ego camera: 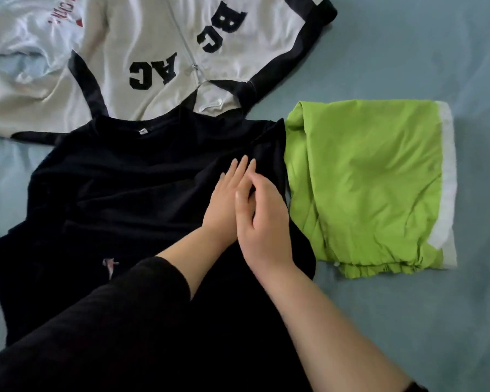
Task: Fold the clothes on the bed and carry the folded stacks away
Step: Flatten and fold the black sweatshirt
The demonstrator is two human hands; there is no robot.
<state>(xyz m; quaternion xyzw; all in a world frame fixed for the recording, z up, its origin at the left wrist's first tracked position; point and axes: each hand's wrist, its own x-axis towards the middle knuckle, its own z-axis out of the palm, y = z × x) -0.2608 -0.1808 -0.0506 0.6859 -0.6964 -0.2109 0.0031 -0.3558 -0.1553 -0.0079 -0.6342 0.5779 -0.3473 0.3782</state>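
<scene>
Wrinkled blue bed is carrying the black shirt; left hand is pressing flat there, right hand curling, grip unclear.

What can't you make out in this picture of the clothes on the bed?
Head view:
1. The red print on the white shirt: cut off by the top edge.
2. Lower hem of the black T-shirt: hidden under the person's black sleeve.
3. Whether the right hand pinches fabric: its curled fingers hide that.
4. The collar label: too small to read.

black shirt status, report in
Left hand flat on black shirt, right hand pinching its fabric. Shirt spread out, fold unfinished. Green garment folded alongside, white jacket partly under it.
</scene>
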